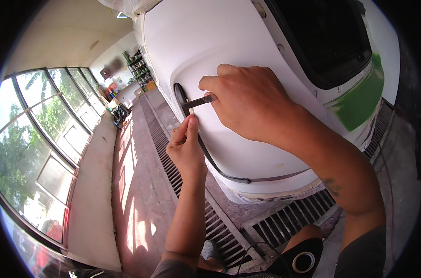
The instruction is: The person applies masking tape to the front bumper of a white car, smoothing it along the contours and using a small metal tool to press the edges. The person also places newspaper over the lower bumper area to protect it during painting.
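My right hand (247, 97) is closed around a utility knife (199, 101). Its dark flat blade reaches left across the edge of the white car panel (210, 37). The tip meets a black trim strip (179, 94) set along that panel's edge. Just below the blade, my left hand (187, 139) has thumb and forefinger pinched together; a small pale sliver shows above them, too small to name. From behind this hand the black strip (224, 173) carries on down and curves right along the panel's lower edge.
A dark rear window (321, 41) and a green patch (358, 99) are on the car's right side. Masking sheet (257, 194) wraps its bottom. Floor grates (284, 222) run beneath. Tall windows (43, 111) line the left; a shelf of cans (138, 69) stands far back.
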A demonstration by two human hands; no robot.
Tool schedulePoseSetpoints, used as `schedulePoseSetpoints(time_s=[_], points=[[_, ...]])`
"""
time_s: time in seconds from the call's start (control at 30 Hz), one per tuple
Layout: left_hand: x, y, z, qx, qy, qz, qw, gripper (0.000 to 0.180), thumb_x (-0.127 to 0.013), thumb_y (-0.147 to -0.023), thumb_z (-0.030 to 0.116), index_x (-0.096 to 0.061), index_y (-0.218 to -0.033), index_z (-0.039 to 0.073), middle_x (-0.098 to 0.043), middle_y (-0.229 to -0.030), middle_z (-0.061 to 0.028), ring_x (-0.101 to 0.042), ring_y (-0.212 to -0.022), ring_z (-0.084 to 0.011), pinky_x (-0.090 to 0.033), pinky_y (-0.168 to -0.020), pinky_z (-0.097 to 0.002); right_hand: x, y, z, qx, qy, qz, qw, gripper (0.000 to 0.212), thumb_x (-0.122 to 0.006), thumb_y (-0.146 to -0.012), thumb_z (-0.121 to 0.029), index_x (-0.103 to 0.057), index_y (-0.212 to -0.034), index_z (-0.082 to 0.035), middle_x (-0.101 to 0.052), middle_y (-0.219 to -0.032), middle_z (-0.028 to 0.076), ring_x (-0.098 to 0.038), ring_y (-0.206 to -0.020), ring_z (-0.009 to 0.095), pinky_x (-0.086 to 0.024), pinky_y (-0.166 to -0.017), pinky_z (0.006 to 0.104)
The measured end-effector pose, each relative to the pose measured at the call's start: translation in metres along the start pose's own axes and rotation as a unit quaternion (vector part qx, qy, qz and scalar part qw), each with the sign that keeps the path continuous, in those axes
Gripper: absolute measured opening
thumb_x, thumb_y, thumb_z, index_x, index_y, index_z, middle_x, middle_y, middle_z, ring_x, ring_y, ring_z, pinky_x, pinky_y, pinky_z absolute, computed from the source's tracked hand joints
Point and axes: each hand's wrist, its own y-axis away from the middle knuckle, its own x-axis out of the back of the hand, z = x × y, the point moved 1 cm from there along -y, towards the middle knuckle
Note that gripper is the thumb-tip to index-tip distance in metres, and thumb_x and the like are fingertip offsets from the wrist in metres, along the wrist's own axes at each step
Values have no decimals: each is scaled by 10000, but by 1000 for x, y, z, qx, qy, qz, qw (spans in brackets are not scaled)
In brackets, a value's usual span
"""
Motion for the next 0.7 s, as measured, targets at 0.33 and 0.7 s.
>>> schedulePoseSetpoints(time_s=[0.33,0.7], points=[[9,4,5,-78,-111,48,990,231,-878,-962,183,-836,-1112,12,-785,-967,-20,-665,-890,-95,-481,-838,-280,1,-3,5,43,24,37,998,104,-716,-873,-51,-781,-954,-58,-778,-939,161,-790,-822,340,-628,-740,457],[1,0,18,-228,-249,58,939,184,-855,-968,169,-855,-1088,30,-810,-967,-65,-681,-821,-116,-521,-778,-276,-11,-54,-7,168,109,-70,977,151,-787,-806,-26,-845,-918,-109,-758,-918,87,-786,-848,296,-625,-748,428]])
